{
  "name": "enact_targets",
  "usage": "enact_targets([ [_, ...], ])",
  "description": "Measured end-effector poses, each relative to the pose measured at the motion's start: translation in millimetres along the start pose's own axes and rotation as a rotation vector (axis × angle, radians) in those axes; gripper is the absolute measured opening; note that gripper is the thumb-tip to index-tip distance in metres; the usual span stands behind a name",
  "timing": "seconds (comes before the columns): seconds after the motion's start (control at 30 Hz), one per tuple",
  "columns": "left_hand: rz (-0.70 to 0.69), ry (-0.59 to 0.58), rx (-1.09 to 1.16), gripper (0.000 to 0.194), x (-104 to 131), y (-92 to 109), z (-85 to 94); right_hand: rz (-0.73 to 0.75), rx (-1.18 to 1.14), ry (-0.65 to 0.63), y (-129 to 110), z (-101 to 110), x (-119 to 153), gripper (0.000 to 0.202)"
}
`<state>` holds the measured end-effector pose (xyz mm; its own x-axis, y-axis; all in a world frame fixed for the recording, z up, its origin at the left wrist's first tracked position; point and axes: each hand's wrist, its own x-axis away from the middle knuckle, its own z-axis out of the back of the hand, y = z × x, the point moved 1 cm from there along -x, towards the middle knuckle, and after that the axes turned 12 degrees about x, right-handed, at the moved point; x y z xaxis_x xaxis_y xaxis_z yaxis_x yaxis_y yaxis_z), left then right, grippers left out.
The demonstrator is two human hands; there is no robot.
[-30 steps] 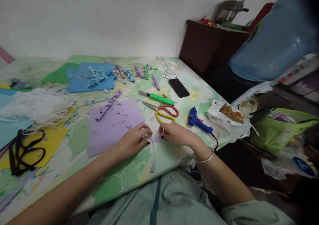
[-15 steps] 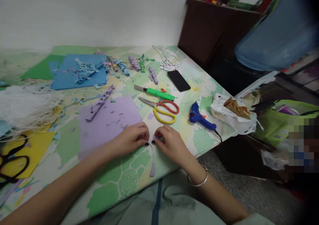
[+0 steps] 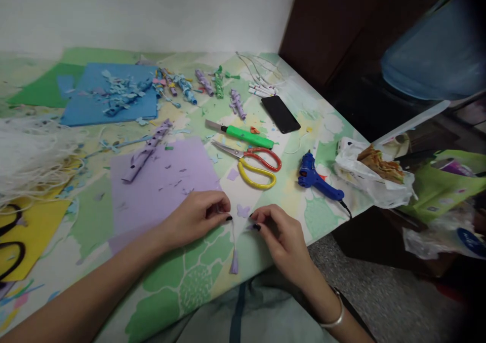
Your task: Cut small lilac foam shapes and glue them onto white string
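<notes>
My left hand is closed in a pinch on a thin white string, from which a small purple tassel hangs near the table's front edge. To the right, my right hand has its thumb and forefinger pinched on a small pale purple piece, partly hidden by the fingers. A purple butterfly cutout lies on the cloth between the hands. Beyond them are the scissors with red and yellow handles. Purple paper bearing a rolled purple tube lies beside my left hand.
A green utility knife, a black phone and a blue glue gun lie farther back and right. Food in a white bag sits at the right edge. Blue foam sheets, white string and black-framed glasses are left.
My right hand has moved right, away from my left hand, uncovering the butterfly cutout. My left hand still pinches the string with the tassel. The view has shifted slightly.
</notes>
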<state>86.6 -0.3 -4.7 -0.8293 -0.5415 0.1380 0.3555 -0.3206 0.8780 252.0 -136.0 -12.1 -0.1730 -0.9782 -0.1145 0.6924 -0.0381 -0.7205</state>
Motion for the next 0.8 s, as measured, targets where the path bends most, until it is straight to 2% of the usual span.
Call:
enact_targets([
  [0.13, -0.065, -0.006, -0.05, 0.014, -4.7, -1.1, -0.1, 0.035, 0.019, -0.005, -2.0, 4.7, 10.9, 0.016],
  [0.27, -0.143, -0.081, -0.143, 0.02, -14.3, 1.2, -0.7, 0.095, 0.057, -0.018, -5.7, 2.1, 6.5, 0.018],
  [0.4, -0.11, -0.133, -0.188, 0.014, -21.1, 5.0, -0.1, 0.121, 0.038, -0.065, -5.0, -0.9, -2.4, 0.019],
  [0.5, -0.062, -0.125, -0.171, 0.01, -21.2, 5.3, 1.9, 0.092, -0.004, -0.073, -0.1, 1.8, -6.4, 0.018],
  [0.57, -0.052, -0.124, -0.153, 0.009, -19.8, 4.0, 3.2, 0.043, 0.012, -0.016, 5.4, 5.6, -9.2, 0.015],
  [0.67, -0.079, -0.117, -0.147, 0.009, -17.5, 1.8, 3.8, -0.042, 0.161, 0.08, 13.3, 10.3, -14.8, 0.009],
  [0.8, -0.066, -0.126, -0.179, 0.022, -16.5, -0.3, 2.0, -0.066, 0.303, 0.089, 16.2, 14.9, -20.7, 0.01],
])
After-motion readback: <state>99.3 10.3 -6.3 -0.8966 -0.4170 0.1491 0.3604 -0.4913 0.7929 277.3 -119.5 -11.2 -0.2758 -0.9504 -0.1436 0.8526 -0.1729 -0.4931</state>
